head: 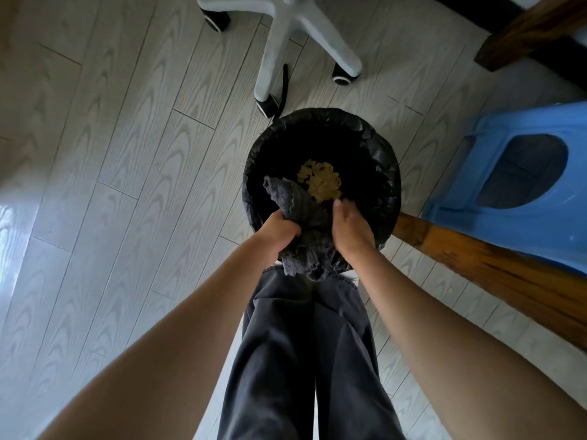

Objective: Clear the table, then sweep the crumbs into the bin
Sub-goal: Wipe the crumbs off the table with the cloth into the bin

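A round bin (374,144) lined with a black bag stands on the floor in front of my legs. A heap of yellow crumbs (321,180) lies at its bottom. I hold a dark grey cloth (300,208) over the near side of the bin's opening. My left hand (279,231) grips its left side and my right hand (349,225) grips its right side. One corner of the cloth points into the bin, and the rest bunches and hangs below my hands.
A white office chair base (286,36) on castors stands just beyond the bin. A blue plastic stool (508,173) is at the right, beside a wooden beam (495,268) that runs along the floor. Pale wood-grain floor lies to the left.
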### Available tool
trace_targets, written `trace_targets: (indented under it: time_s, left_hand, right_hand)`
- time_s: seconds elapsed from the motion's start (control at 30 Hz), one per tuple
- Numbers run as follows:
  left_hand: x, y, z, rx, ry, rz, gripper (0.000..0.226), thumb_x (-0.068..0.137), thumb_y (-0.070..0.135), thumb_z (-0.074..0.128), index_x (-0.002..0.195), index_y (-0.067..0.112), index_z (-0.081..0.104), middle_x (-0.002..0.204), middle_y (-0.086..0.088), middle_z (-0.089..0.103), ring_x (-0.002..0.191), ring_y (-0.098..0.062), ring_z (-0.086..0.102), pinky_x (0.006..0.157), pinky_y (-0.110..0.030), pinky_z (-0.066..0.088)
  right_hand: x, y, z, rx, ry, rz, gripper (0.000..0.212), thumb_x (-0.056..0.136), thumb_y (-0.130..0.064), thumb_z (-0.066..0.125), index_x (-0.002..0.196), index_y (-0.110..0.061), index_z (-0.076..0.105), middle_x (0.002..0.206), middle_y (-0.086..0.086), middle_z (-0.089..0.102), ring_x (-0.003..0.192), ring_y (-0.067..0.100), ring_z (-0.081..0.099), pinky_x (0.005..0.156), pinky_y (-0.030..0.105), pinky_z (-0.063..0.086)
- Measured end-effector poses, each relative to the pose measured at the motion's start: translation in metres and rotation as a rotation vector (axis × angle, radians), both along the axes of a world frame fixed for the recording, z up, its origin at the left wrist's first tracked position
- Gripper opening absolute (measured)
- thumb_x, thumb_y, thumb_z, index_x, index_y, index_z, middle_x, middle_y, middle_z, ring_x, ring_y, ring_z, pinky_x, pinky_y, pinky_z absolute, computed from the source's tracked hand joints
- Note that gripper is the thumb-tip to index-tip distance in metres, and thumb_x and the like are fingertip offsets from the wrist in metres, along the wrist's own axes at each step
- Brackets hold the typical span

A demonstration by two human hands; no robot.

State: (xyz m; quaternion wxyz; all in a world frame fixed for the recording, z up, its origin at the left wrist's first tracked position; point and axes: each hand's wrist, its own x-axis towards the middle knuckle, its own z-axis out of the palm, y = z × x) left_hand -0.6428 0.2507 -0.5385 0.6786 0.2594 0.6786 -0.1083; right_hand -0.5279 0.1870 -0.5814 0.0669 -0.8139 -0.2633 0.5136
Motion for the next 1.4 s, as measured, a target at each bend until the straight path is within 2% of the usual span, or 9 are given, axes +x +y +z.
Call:
trace_targets:
  time_s: [0.13, 0.23, 0.37, 0.47, 0.6, 0.8, 0.97, 1.1, 1.4]
  left_hand:
    - [-0.001, 0.001, 0.000, 0.000, -0.011, 0.018, 0.050, 0.084, -0.014, 0.036, 0.129, 0.004, 0.049, 0.125, -0.022, 0.056, 0.116, -0.037, 0.054, 0.097, -0.046, 0.046]
    - [-0.001, 0.001, 0.001, 0.012, 0.008, -0.003, 0.051, 0.085, -0.013, 0.036, 0.131, 0.005, 0.047, 0.123, -0.017, 0.056, 0.117, -0.033, 0.052, 0.096, -0.041, 0.046]
    - [-0.005, 0.002, 0.001, 0.025, 0.033, -0.014, 0.053, 0.083, -0.013, 0.036, 0.131, 0.007, 0.047, 0.127, -0.020, 0.055, 0.117, -0.035, 0.052, 0.100, -0.045, 0.045]
    - [-0.005, 0.002, 0.002, 0.040, 0.034, -0.003, 0.052, 0.083, -0.014, 0.036, 0.130, 0.005, 0.048, 0.126, -0.021, 0.055, 0.117, -0.037, 0.052, 0.098, -0.044, 0.045]
    - [-0.007, 0.002, 0.006, 0.032, 0.042, 0.016, 0.048, 0.085, -0.012, 0.038, 0.129, 0.004, 0.048, 0.128, -0.019, 0.054, 0.115, -0.035, 0.051, 0.093, -0.038, 0.044]
    - [-0.020, 0.007, 0.021, 0.004, 0.052, 0.017, 0.042, 0.084, -0.012, 0.043, 0.121, 0.004, 0.056, 0.120, -0.021, 0.058, 0.105, -0.033, 0.054, 0.095, -0.038, 0.043]
    - [-0.025, 0.011, 0.040, -0.005, 0.043, 0.003, 0.039, 0.085, -0.011, 0.045, 0.118, 0.007, 0.057, 0.125, -0.022, 0.056, 0.110, -0.034, 0.054, 0.101, -0.042, 0.043]
    - [-0.023, 0.015, 0.062, -0.010, 0.019, -0.017, 0.040, 0.086, -0.008, 0.050, 0.122, 0.007, 0.056, 0.125, -0.020, 0.057, 0.116, -0.036, 0.054, 0.101, -0.043, 0.044]
    - [-0.026, 0.016, 0.134, 0.156, -0.016, 0.079, 0.059, 0.084, -0.004, 0.060, 0.136, 0.006, 0.035, 0.136, -0.015, 0.048, 0.124, -0.029, 0.047, 0.085, -0.028, 0.037]
  right_hand:
    - [-0.001, 0.006, 0.010, 0.286, -0.001, 0.252, 0.050, 0.100, -0.034, 0.026, 0.147, -0.017, 0.025, 0.154, 0.006, 0.026, 0.142, 0.019, 0.025, 0.112, 0.031, 0.024]
    - [0.004, -0.001, 0.002, -0.022, -0.010, 0.246, 0.052, 0.100, -0.040, 0.018, 0.145, -0.016, 0.029, 0.150, 0.009, 0.032, 0.136, 0.026, 0.034, 0.107, 0.038, 0.032]
    - [0.002, 0.000, 0.011, 0.207, -0.106, 0.330, 0.053, 0.100, -0.037, 0.025, 0.149, -0.021, 0.014, 0.157, 0.004, 0.014, 0.141, 0.022, 0.024, 0.107, 0.036, 0.033]
    - [0.004, -0.003, 0.008, 0.031, -0.014, 0.524, 0.044, 0.101, -0.035, 0.022, 0.139, -0.020, 0.039, 0.143, 0.011, 0.042, 0.128, 0.029, 0.043, 0.094, 0.038, 0.040]
    - [0.009, -0.002, 0.011, -0.030, -0.058, 0.305, 0.040, 0.099, -0.032, 0.029, 0.128, -0.013, 0.050, 0.134, 0.011, 0.049, 0.121, 0.032, 0.048, 0.091, 0.039, 0.041]
    - [0.016, 0.015, 0.028, -0.044, 0.433, -0.505, 0.059, 0.086, -0.006, 0.060, 0.139, -0.016, 0.035, 0.135, 0.008, 0.049, 0.123, 0.023, 0.046, 0.095, 0.032, 0.037]
    - [0.024, 0.028, 0.051, -0.043, 0.495, -0.344, 0.025, 0.078, -0.001, 0.065, 0.090, -0.023, 0.059, 0.102, 0.005, 0.062, 0.110, 0.027, 0.056, 0.101, 0.042, 0.042]
    - [0.030, 0.039, 0.084, 0.068, 0.387, -0.073, 0.028, 0.075, 0.005, 0.067, 0.066, -0.017, 0.051, 0.090, 0.012, 0.055, 0.091, 0.021, 0.054, 0.073, 0.027, 0.040]
    - [0.037, 0.059, 0.175, 0.224, 0.248, 0.198, 0.015, 0.078, -0.009, 0.062, 0.086, -0.012, 0.050, 0.082, 0.006, 0.051, 0.075, 0.020, 0.049, 0.066, 0.030, 0.036]
